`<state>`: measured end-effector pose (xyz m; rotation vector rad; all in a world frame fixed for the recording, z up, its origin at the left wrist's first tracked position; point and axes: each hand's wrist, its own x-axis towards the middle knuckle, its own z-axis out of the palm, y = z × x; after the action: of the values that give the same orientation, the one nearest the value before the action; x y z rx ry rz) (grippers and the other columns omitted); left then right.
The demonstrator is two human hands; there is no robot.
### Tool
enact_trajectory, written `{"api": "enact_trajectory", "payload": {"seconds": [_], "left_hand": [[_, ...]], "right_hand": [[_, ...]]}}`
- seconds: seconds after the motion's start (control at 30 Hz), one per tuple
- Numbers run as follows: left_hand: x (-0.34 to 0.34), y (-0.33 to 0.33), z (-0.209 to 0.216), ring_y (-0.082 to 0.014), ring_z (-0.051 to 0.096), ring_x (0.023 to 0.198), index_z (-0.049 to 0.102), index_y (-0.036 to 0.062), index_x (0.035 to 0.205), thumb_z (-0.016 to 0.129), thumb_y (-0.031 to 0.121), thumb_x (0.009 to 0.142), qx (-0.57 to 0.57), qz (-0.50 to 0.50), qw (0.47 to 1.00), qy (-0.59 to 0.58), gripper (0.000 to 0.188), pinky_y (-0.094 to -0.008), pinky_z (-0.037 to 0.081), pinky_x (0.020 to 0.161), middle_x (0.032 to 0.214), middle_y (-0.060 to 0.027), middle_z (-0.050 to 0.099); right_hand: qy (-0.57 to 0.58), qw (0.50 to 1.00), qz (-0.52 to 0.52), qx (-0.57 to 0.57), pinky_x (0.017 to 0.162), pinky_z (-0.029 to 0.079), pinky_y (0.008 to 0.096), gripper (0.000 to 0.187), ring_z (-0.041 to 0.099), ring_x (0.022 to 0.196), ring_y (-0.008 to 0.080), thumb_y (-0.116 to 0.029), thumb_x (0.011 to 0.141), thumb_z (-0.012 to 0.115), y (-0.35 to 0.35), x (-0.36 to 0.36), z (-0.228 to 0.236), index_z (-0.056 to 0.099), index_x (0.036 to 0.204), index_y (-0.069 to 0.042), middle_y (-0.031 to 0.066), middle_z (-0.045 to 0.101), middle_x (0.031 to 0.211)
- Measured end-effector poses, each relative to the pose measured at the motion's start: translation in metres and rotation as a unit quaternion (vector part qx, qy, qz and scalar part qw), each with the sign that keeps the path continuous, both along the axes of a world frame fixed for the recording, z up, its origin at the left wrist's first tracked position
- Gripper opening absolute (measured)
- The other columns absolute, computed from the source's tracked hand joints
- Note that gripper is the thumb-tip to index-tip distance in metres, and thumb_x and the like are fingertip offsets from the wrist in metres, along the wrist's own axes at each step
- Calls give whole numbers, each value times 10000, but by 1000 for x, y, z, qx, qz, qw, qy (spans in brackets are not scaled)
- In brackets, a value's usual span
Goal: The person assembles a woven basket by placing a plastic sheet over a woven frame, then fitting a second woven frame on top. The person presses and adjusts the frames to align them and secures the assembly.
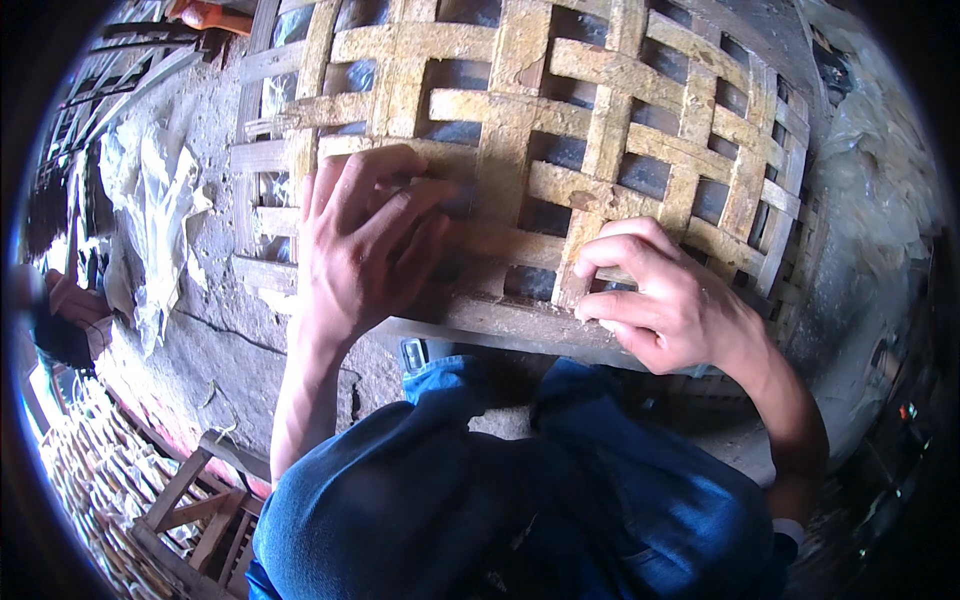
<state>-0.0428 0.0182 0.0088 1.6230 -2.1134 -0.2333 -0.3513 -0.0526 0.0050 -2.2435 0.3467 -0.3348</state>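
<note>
A woven lattice panel (515, 110) of wide, flat, yellowish strips that look like bamboo fills the space in front of me. My left hand (365, 235) rests on its near left part, fingers bent and spread over the strips, with nothing visible in them. At the near edge, right of the middle, my right hand (655, 290) is curled with thumb and fingertips at the end of an upright strip (572, 265). The fingers seem to grip that strip's edge; their undersides are hidden. Square gaps between the strips show dark and bluish patches beneath.
My knees in blue jeans (420, 490) are just below the panel's near edge. Crumpled pale plastic sheeting (150, 210) lies at the left, with more sheeting (880, 170) at the right. A wooden frame (195, 510) and a bundle of pale sticks (95, 480) are at lower left.
</note>
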Motion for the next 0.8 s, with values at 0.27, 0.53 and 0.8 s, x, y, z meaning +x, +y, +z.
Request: {"api": "enact_trajectory", "payload": {"seconds": [0.27, 0.53, 0.8], "left_hand": [[-2, -1, -3, -267, 611, 994, 757, 160, 1067, 786, 112, 834, -4, -3, 1000, -5, 240, -427, 480, 881, 1148, -50, 643], [1, 1, 0, -268, 605, 1003, 752, 169, 1079, 777, 141, 856, 6, -8, 1000, -1, 226, -425, 468, 881, 1167, -52, 638], [-1, 0, 1, -267, 604, 1009, 748, 187, 1100, 759, 161, 879, -5, -6, 1000, 1, 222, -413, 450, 871, 1163, -46, 638]], "right_hand": [[-21, 1000, 0, -23, 1058, 508, 335, 38, 569, 1220, 258, 14, 766, 737, -2, -5, -3, 727, 766, -23, 95, 626, 1237], [0, 1000, -12, -27, 1073, 499, 358, 55, 560, 1257, 260, -9, 778, 757, 3, -3, 3, 749, 833, -16, 80, 632, 1282], [-9, 1000, 1, 4, 1062, 509, 353, 74, 564, 1261, 259, -2, 765, 786, -3, -4, 3, 756, 826, -31, 72, 643, 1295]]}}
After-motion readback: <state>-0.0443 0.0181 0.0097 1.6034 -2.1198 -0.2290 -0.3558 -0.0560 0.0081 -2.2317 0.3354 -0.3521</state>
